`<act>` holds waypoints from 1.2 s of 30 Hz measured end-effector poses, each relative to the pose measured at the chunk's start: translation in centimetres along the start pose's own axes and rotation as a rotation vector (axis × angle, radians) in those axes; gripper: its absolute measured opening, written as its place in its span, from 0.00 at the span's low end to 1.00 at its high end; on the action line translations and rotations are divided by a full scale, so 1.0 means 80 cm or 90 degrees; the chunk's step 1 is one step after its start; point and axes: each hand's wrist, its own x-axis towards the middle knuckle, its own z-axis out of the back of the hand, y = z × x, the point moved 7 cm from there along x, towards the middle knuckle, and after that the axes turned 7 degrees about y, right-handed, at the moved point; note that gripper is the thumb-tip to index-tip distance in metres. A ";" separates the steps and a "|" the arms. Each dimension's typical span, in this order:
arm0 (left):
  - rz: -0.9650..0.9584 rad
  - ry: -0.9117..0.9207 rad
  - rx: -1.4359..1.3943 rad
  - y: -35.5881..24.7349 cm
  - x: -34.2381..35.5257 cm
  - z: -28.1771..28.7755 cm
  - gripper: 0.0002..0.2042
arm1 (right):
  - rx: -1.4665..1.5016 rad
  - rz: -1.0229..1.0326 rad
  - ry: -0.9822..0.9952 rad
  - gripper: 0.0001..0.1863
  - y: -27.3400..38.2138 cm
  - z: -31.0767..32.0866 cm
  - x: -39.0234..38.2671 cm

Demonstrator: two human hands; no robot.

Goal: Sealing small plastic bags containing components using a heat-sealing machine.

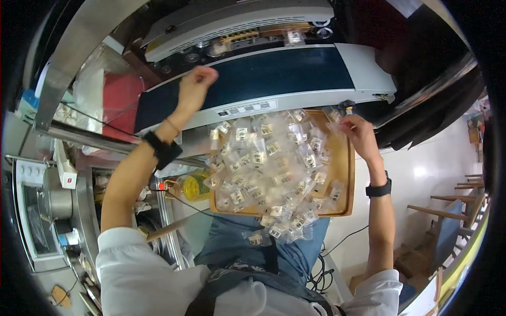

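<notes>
My left hand (197,86) hovers over the left part of the dark conveyor belt (279,71) of a long sealing machine. Its fingers are curled together and a little blurred; whatever they may hold cannot be made out. At the tray's far right corner, my right hand (359,136) pinches a small clear packet (335,128) between thumb and fingers. A brown wooden tray (350,184) rests on my lap, heaped with small clear labelled packets (258,158). Several more packets (290,226) have spilled over its near edge onto my apron.
Behind the belt, the machine's upper housing (237,23) runs across, with one packet (294,37) at its rollers. Bottles of yellow liquid (195,188) stand left of the tray. A metal pot (57,203) is farther left. Wooden stools (448,210) and a cable (348,235) lie to the right.
</notes>
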 end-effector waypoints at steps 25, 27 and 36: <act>-0.083 0.370 -0.450 -0.199 0.064 -0.251 0.12 | 0.526 -0.031 -0.110 0.06 0.041 0.080 0.129; 0.005 0.349 -0.519 -0.182 0.078 -0.258 0.10 | 0.523 -0.047 -0.094 0.06 0.040 0.083 0.143; 0.206 0.395 -0.741 -0.124 0.146 -0.335 0.10 | 0.401 -0.210 -0.103 0.03 -0.054 0.089 0.204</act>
